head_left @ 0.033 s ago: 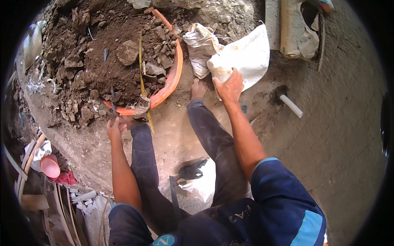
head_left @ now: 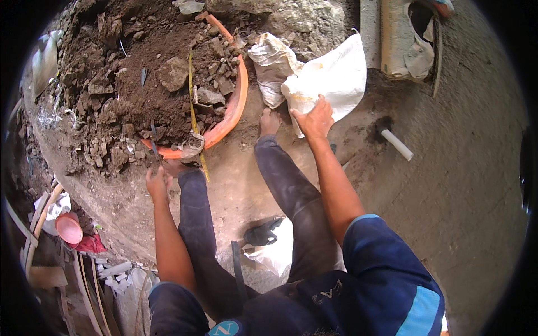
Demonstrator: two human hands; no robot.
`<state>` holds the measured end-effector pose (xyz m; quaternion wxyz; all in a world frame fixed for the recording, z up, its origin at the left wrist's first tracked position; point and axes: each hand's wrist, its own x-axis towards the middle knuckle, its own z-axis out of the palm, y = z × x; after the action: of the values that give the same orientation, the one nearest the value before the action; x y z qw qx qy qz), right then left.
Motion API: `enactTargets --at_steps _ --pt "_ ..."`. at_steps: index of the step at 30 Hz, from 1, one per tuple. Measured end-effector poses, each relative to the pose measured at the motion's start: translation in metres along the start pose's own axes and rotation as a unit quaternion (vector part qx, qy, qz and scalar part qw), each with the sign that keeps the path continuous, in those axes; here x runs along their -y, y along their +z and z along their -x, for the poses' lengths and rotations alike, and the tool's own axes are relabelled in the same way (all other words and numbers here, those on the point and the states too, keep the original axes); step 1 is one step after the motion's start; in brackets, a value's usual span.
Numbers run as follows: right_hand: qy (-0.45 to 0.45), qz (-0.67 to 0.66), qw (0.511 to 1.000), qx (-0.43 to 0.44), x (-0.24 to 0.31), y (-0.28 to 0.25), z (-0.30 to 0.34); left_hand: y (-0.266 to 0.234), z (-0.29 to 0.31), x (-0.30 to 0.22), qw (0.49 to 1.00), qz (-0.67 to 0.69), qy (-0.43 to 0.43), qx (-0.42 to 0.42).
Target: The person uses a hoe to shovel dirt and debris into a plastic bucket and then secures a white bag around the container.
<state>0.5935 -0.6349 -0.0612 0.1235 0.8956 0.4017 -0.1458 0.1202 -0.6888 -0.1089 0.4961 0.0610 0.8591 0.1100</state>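
- Nearest, between the dark-trousered legs point(head_left: 196, 218): a black item point(head_left: 261, 233), perhaps footwear, beside a bright white sheet point(head_left: 282, 249) on the ground.
- Lower left, well apart from the hands: a pink bowl point(head_left: 68, 228) next to a red cloth point(head_left: 92, 243), with wooden strips point(head_left: 42, 213) alongside.
- Left hand point(head_left: 159, 182): lowered beside the left foot, just short of the orange rim point(head_left: 234, 109); fingers loosely curled and blurred, so whether they hold anything cannot be told.
- Right hand point(head_left: 315, 119): clamped on the near edge of the white sack point(head_left: 342, 70), thumb to the left, fingers over the fabric.
- Right of the sack: a short white tube point(head_left: 397, 144) lying at a slant on the ground.
- White sack: beyond the right foot point(head_left: 269, 122), its near edge bunched, its body spread toward the upper right; a crumpled greyish sack point(head_left: 272, 70) adjoins its left side.
- Farther left: dark soil point(head_left: 137, 56) mixed with rocks, partly bounded by the curved orange rim; a yellow strip point(head_left: 193, 112) crosses both.
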Motion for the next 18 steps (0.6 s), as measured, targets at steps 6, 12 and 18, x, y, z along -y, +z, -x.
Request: enactTargets --at_steps 6,12,18 --pt "0.007 -0.104 0.973 0.208 -0.068 0.044 -0.029 0.005 0.092 0.003 0.988 -0.107 0.061 0.098" --pt "-0.174 -0.121 0.859 0.466 0.013 -0.112 0.053 0.068 0.205 -0.118 0.804 -0.246 0.519 0.152" --pt "-0.243 -0.230 0.849 0.408 0.074 -0.280 0.067 0.078 0.279 -0.179 0.721 -0.244 0.520 0.387"
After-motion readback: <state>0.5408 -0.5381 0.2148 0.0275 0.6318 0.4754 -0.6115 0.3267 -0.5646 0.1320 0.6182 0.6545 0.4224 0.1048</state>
